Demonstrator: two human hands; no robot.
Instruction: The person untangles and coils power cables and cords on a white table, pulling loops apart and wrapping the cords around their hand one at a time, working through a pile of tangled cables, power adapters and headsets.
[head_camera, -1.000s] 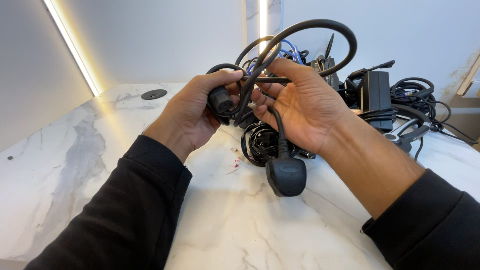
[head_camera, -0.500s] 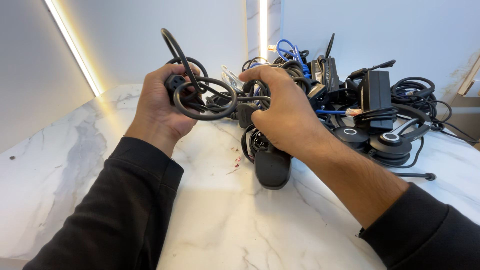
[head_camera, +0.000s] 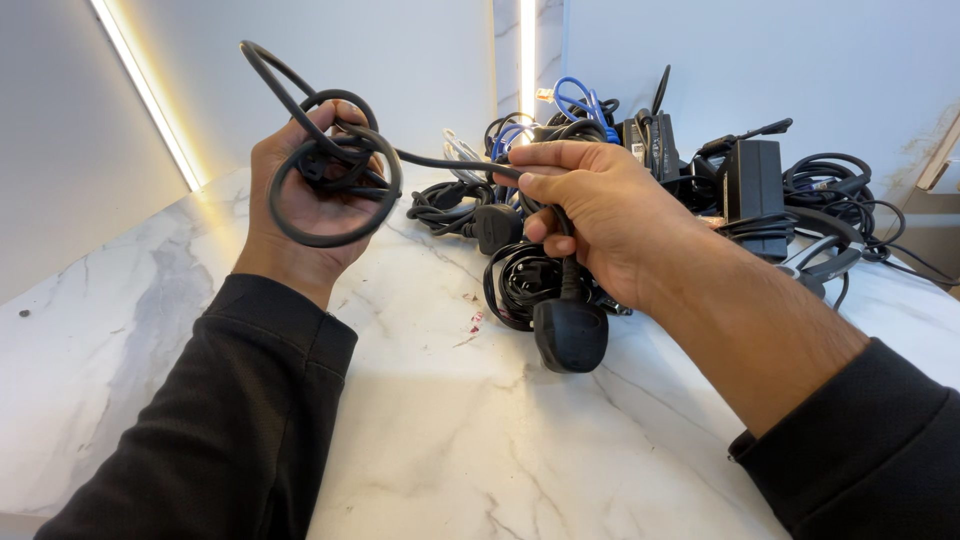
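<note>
Apart, both hands grip one black cable (head_camera: 440, 162): left hand (head_camera: 305, 200) clutching its loops, right hand (head_camera: 590, 215) near its plug (head_camera: 570, 335).

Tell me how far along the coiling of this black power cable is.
Several loops of the black power cable already sit gathered in the left hand. A stretch runs taut to the right hand, which grips it above the hanging plug. That last stretch and plug are uncoiled; the tangled cable pile behind lies untouched.
</note>
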